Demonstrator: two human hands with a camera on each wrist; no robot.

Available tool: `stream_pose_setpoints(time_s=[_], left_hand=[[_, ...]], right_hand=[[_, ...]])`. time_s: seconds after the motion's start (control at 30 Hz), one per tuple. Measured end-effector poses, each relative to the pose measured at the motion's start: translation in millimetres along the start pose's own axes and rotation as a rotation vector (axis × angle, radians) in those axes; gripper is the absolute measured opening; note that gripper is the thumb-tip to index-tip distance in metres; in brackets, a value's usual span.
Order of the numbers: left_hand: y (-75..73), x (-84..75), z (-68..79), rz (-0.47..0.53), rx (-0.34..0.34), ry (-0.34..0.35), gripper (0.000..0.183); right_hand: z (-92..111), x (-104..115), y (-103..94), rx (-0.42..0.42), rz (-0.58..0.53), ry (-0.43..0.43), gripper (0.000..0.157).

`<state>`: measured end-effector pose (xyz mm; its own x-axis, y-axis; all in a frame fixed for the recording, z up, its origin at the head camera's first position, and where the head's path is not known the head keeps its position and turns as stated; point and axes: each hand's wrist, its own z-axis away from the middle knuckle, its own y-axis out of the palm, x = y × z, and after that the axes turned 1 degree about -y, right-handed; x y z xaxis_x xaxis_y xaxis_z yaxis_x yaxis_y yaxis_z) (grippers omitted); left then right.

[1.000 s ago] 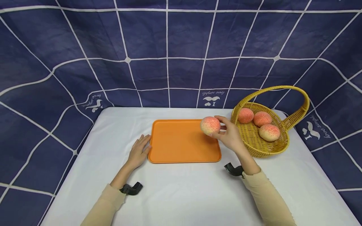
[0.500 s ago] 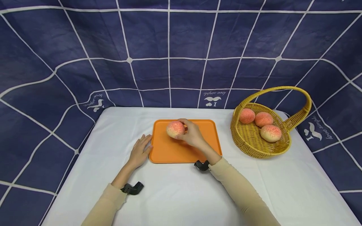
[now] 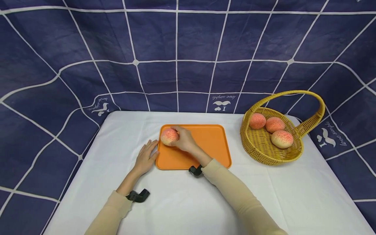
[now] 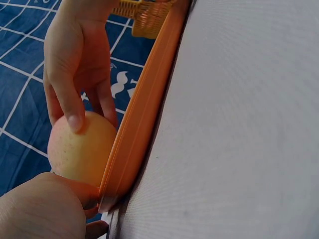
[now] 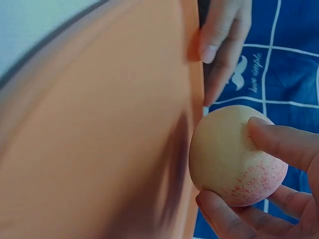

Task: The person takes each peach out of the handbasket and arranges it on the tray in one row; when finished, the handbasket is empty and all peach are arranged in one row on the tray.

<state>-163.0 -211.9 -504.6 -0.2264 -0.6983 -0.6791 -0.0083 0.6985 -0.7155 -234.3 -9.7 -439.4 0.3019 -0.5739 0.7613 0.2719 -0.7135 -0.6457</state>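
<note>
One peach (image 3: 168,137) is over the left end of the orange tray (image 3: 208,137), gripped between thumb and fingers of the right hand (image 3: 184,140); tray contact unclear. Left hand (image 3: 144,158) relaxed, fingers extended, touching tray's left edge. Three other peaches (image 3: 282,139) in basket (image 3: 261,155) right of tray.

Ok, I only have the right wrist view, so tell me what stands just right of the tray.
Observer: A yellow wicker basket with an arched handle, to the right of the orange tray.
Operator: Count what's inside it.
Observer: It holds three peaches.
Operator: Now place the held peach for me, seen from above.
Observer: In the head view, the held peach, gripped by the right hand, shows over the tray's left end, toward its far edge.
</note>
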Motion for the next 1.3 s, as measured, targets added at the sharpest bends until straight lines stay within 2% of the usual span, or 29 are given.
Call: stream_pose_setpoints(time_s=[0.3, 0.63, 0.83, 1.07, 1.3], left_hand=[[1.7, 2.6, -1.0, -0.022, 0.016, -0.017, 0.05], [-0.3, 1.1, -1.0, -0.026, 0.021, -0.032, 0.051], [1.2, 0.4, -0.9, -0.022, 0.026, -0.036, 0.051], [1.5, -1.4, -1.2, -0.02, 0.026, -0.027, 0.051], [0.1, -1.3, -1.5, -0.027, 0.024, -0.031, 0.051]], right_hand=[[-8.1, -2.0, 9.9, 0.016, 0.006, 0.015, 0.071], [-10.7, -4.3, 11.3, 0.033, 0.008, -0.012, 0.071], [-7.8, -8.8, 9.4, 0.052, 0.009, -0.013, 0.078], [2.7, -11.5, -6.6, 0.056, -0.046, 0.031, 0.079], [28.8, -12.9, -30.9, 0.027, -0.141, -0.004, 0.077]])
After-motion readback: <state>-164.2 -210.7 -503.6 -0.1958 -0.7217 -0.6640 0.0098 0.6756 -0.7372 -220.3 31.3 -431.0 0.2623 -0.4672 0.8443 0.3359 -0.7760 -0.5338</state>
